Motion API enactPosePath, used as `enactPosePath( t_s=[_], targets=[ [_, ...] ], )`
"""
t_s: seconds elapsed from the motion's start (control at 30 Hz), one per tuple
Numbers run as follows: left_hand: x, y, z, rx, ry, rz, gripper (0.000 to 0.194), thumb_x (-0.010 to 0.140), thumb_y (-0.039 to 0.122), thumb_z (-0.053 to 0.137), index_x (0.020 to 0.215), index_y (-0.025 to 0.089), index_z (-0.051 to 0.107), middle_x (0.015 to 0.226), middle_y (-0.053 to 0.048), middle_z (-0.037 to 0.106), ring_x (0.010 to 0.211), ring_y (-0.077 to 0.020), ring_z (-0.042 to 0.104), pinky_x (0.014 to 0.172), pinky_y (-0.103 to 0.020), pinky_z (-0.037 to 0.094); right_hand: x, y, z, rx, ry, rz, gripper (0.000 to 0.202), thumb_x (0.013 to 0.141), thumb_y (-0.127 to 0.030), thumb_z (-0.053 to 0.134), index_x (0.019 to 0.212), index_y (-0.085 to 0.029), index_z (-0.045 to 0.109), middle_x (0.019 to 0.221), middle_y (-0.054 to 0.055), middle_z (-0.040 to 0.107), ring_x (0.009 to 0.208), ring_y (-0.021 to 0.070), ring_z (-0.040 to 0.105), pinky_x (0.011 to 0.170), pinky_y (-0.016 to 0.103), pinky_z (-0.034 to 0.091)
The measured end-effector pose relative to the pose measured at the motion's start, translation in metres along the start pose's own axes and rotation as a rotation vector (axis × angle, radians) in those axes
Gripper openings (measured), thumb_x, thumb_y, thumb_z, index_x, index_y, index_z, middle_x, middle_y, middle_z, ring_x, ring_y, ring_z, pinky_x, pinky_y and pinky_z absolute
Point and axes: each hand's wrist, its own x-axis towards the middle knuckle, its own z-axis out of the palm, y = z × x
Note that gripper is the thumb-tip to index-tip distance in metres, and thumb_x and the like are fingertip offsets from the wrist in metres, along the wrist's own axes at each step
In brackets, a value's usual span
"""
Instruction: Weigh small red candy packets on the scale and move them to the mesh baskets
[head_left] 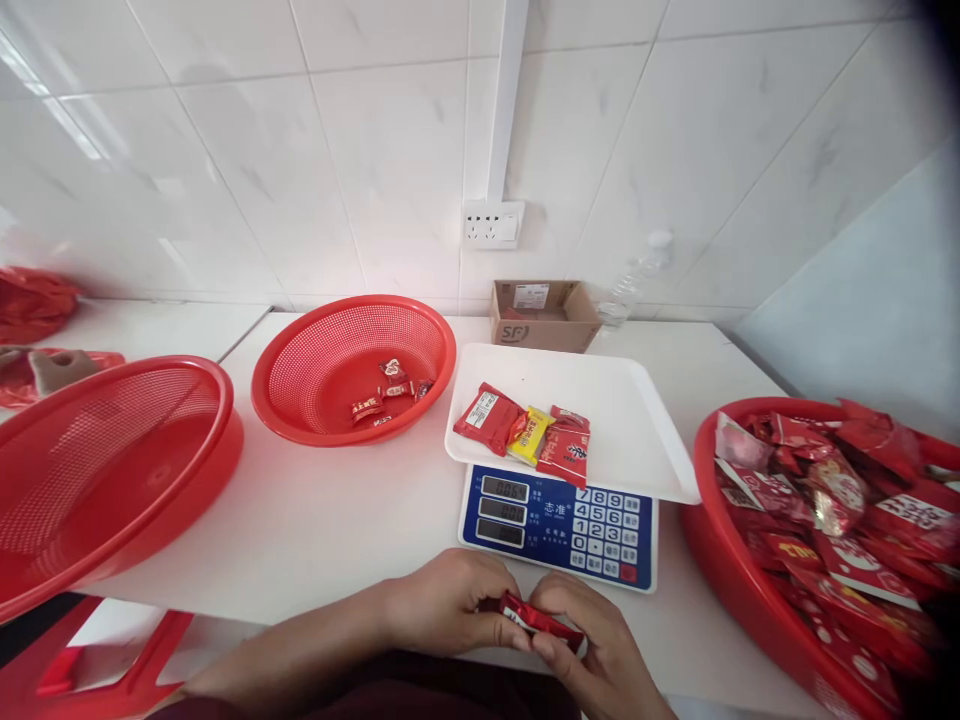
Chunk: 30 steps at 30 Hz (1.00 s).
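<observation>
Pinching a small, shiny red wrapped packet point(546, 622), the left hand point(446, 605) and the right hand point(596, 640) meet near the front edge of a smooth white table point(337, 530). The left thumb and bent fingers grasp 1 end of it; the right thumb and fingers grasp the other end, with little gap. Just beyond the 2 hands is a blue and white electronic scale point(555, 538), bearing a white rectangular plastic tray point(630, 420); on it lie flat red packets point(491, 422) and 1 yellow packet point(529, 438) among them. At right, a round red plastic basket point(709, 540) is heaped with red packets. At left, a round red mesh basket point(300, 388) holds a few small packets, and farther left is 1 more red basket point(214, 450). Behind the tray, an open brown cardboard box point(544, 335) and a clear plastic bottle point(628, 290) stand near the white tiled wall point(382, 140), which carries a white socket panel point(493, 225). At the far left, another person's hand point(61, 369) is partly visible.
</observation>
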Motion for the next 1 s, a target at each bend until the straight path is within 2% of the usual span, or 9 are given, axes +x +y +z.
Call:
enactPosePath(
  t_s=[0.13, 0.37, 0.47, 0.57, 0.63, 0.73, 0.87, 0.93, 1.0],
  targets=[
    [0.001, 0.001, -0.002, -0.11, -0.074, -0.033, 0.04, 0.084, 0.053, 0.056, 0.07, 0.016, 0.059, 0.065, 0.002, 0.049, 0.06, -0.01, 0.046, 0.055, -0.019, 0.035, -0.002, 0.002, 0.002, -0.009, -0.11, 0.064, 0.054, 0.088, -0.066, 0.032, 0.059, -0.02, 0.039, 0.058, -0.002, 0.045, 0.054, 0.0109, 0.043, 0.051, 0.023, 0.03],
    [-0.007, -0.001, -0.002, -0.482, -0.143, -0.187, 0.044, 0.079, 0.057, 0.06, 0.073, 0.014, 0.06, 0.067, 0.003, 0.05, 0.062, -0.009, 0.045, 0.058, -0.018, 0.036, -0.002, 0.002, 0.01, 0.061, -0.198, 0.137, 0.053, 0.092, -0.059, 0.027, 0.061, -0.019, 0.042, 0.059, -0.002, 0.044, 0.058, 0.0108, 0.043, 0.055, 0.023, 0.031],
    [-0.008, -0.001, -0.001, -0.503, -0.121, -0.21, 0.045, 0.078, 0.058, 0.06, 0.071, 0.014, 0.058, 0.063, 0.004, 0.047, 0.06, -0.0081, 0.042, 0.055, -0.018, 0.035, 0.001, 0.001, 0.012, 0.08, -0.2, 0.179, 0.054, 0.091, -0.061, 0.029, 0.06, -0.019, 0.042, 0.059, -0.003, 0.042, 0.057, 0.0107, 0.042, 0.054, 0.023, 0.031],
    [-0.007, -0.001, -0.001, -0.285, -0.018, -0.198, 0.041, 0.078, 0.053, 0.063, 0.066, 0.015, 0.057, 0.06, 0.005, 0.046, 0.057, -0.008, 0.042, 0.052, -0.018, 0.033, 0.003, 0.002, 0.013, 0.08, -0.15, 0.224, 0.054, 0.089, -0.063, 0.03, 0.057, -0.02, 0.039, 0.058, -0.003, 0.04, 0.055, 0.0108, 0.041, 0.052, 0.023, 0.03],
    [-0.006, -0.001, -0.006, -0.107, 0.084, -0.16, 0.034, 0.082, 0.046, 0.061, 0.067, 0.015, 0.059, 0.061, 0.004, 0.051, 0.058, -0.0091, 0.046, 0.054, -0.018, 0.036, 0.003, 0.006, 0.015, 0.091, -0.115, 0.245, 0.054, 0.089, -0.062, 0.031, 0.057, -0.02, 0.038, 0.057, -0.003, 0.04, 0.055, 0.011, 0.041, 0.051, 0.024, 0.03],
    [-0.006, -0.001, -0.025, 0.135, 0.334, -0.057, 0.028, 0.091, 0.036, 0.05, 0.074, 0.017, 0.062, 0.069, -0.001, 0.06, 0.065, -0.0118, 0.055, 0.062, -0.021, 0.043, 0.003, 0.012, 0.02, 0.121, -0.073, 0.294, 0.052, 0.089, -0.061, 0.032, 0.057, -0.02, 0.039, 0.057, -0.003, 0.041, 0.054, 0.0108, 0.041, 0.051, 0.024, 0.03],
    [-0.008, -0.004, -0.063, 0.589, 0.706, 0.106, 0.019, 0.093, 0.028, 0.046, 0.089, 0.018, 0.062, 0.087, -0.008, 0.066, 0.086, -0.0187, 0.06, 0.079, -0.03, 0.047, 0.002, 0.019, 0.026, 0.154, -0.11, 0.375, 0.053, 0.088, -0.061, 0.034, 0.057, -0.019, 0.041, 0.057, -0.002, 0.045, 0.055, 0.0111, 0.043, 0.051, 0.023, 0.031],
    [-0.011, -0.008, -0.081, 0.797, 0.774, 0.058, 0.022, 0.094, 0.031, 0.046, 0.103, 0.018, 0.061, 0.105, -0.012, 0.066, 0.103, -0.024, 0.057, 0.09, -0.038, 0.045, 0.001, 0.021, 0.027, 0.165, -0.11, 0.391, 0.054, 0.087, -0.063, 0.034, 0.057, -0.019, 0.044, 0.057, -0.001, 0.046, 0.055, 0.0116, 0.044, 0.051, 0.024, 0.032],
    [-0.016, -0.015, -0.095, 0.93, 0.764, -0.079, 0.035, 0.094, 0.04, 0.044, 0.118, 0.017, 0.056, 0.121, -0.014, 0.061, 0.113, -0.0282, 0.054, 0.092, -0.043, 0.044, 0.0, 0.024, 0.027, 0.181, -0.087, 0.39, 0.056, 0.087, -0.064, 0.035, 0.057, -0.019, 0.046, 0.057, -0.001, 0.049, 0.055, 0.0121, 0.046, 0.053, 0.024, 0.034]
  ],
)
